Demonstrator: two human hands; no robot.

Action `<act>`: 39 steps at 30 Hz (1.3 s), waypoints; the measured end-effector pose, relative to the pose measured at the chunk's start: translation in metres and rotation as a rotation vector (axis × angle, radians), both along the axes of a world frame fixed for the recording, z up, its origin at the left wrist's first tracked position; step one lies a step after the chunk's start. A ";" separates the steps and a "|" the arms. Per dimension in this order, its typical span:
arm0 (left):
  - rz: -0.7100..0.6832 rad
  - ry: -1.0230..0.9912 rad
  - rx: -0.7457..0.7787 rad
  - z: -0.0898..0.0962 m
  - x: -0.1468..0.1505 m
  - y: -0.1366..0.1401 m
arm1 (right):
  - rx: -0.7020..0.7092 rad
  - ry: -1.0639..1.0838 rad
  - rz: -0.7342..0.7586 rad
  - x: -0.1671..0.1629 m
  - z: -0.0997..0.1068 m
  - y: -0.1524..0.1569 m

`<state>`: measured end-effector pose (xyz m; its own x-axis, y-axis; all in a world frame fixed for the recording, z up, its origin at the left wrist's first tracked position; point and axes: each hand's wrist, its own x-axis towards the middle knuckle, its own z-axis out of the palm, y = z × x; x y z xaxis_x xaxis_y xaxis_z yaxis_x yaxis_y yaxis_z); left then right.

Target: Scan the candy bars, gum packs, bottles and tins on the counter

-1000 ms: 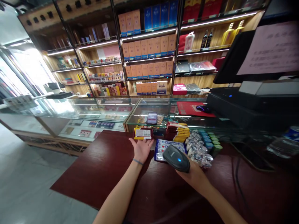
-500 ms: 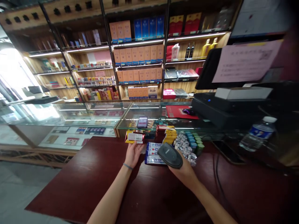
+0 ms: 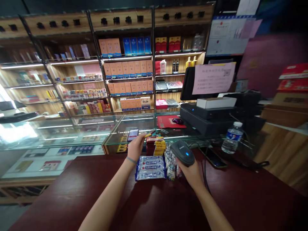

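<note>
My right hand is wrapped round the handle of a dark barcode scanner, which shows a small blue light on top. My left hand pinches a red and yellow packet, seen nearly edge-on above a stack of similar red and yellow packets. Blue and white snack packets lie in a row in front of that stack. Several small clear jars stand to their right, partly hidden by the scanner and my right hand.
A phone rests on the glass display counter. Another phone, a cable and a water bottle are on the right of the dark red table. Behind stand a monitor with a pink sheet, a mouse and stocked shelves.
My left hand has moved forward with the packet, turning it from label-up to edge-on. The scanner's blue light now shows. My view has turned right.
</note>
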<state>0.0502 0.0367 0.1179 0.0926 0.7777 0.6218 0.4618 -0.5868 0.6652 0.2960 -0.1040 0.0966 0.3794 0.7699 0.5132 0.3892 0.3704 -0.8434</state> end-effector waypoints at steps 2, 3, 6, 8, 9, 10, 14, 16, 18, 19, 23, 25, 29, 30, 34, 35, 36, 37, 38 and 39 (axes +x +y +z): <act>-0.080 0.085 0.029 0.004 0.020 0.006 | -0.009 0.050 -0.007 0.004 0.001 -0.001; -0.108 0.120 0.026 0.004 0.029 0.009 | -0.018 0.072 -0.008 0.006 0.002 -0.001; -0.131 0.188 -0.029 0.002 0.050 0.016 | -0.031 0.098 -0.018 0.012 0.001 -0.001; -0.152 0.178 -0.063 -0.001 0.059 0.018 | -0.031 0.130 -0.014 0.014 0.001 -0.001; -0.178 0.147 -0.077 -0.004 0.063 0.020 | -0.030 0.149 -0.006 0.015 0.002 -0.001; -0.208 0.103 -0.092 -0.006 0.065 0.021 | -0.029 0.169 0.001 0.016 0.002 -0.001; -0.268 -0.051 -0.131 -0.015 0.070 0.022 | -0.027 0.222 0.008 0.016 0.004 -0.001; -0.238 0.032 -0.110 -0.016 0.071 0.020 | -0.026 0.236 0.002 0.015 0.004 -0.001; -0.173 0.251 -0.076 -0.015 0.071 0.017 | -0.019 0.248 -0.006 0.015 0.002 0.001; -0.135 0.379 -0.056 -0.014 0.071 0.015 | -0.020 0.250 -0.003 0.015 0.000 0.001; -0.063 0.676 0.067 -0.014 0.070 0.011 | -0.020 0.239 0.000 0.016 -0.007 0.004; -0.055 0.658 0.119 -0.018 0.071 0.013 | -0.005 0.212 -0.014 0.016 -0.008 0.005; -0.034 0.423 0.177 -0.024 0.069 0.016 | -0.001 0.164 -0.055 0.014 -0.003 0.004; -0.047 0.358 0.203 -0.023 0.067 0.015 | -0.007 0.163 -0.066 0.014 -0.002 0.003; -0.087 0.164 0.294 -0.018 0.041 -0.005 | -0.026 0.159 -0.046 0.015 0.000 0.003; -0.071 0.127 0.289 -0.019 0.031 -0.013 | -0.029 0.155 -0.041 0.015 -0.001 0.003; -0.044 0.096 0.273 -0.023 0.020 -0.021 | -0.034 0.152 -0.043 0.016 -0.002 0.002; -0.003 0.058 0.249 -0.028 0.009 -0.030 | -0.041 0.149 -0.050 0.016 -0.003 0.002; 0.030 0.022 0.213 -0.036 -0.002 -0.039 | -0.050 0.147 -0.060 0.016 -0.004 0.002; 0.056 -0.015 0.174 -0.045 -0.012 -0.047 | -0.062 0.143 -0.066 0.015 -0.005 0.001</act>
<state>0.0379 -0.0105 0.0728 0.0417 0.6621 0.7482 0.4879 -0.6670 0.5631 0.3112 -0.1026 0.0915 0.4964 0.7690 0.4027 0.2851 0.2937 -0.9124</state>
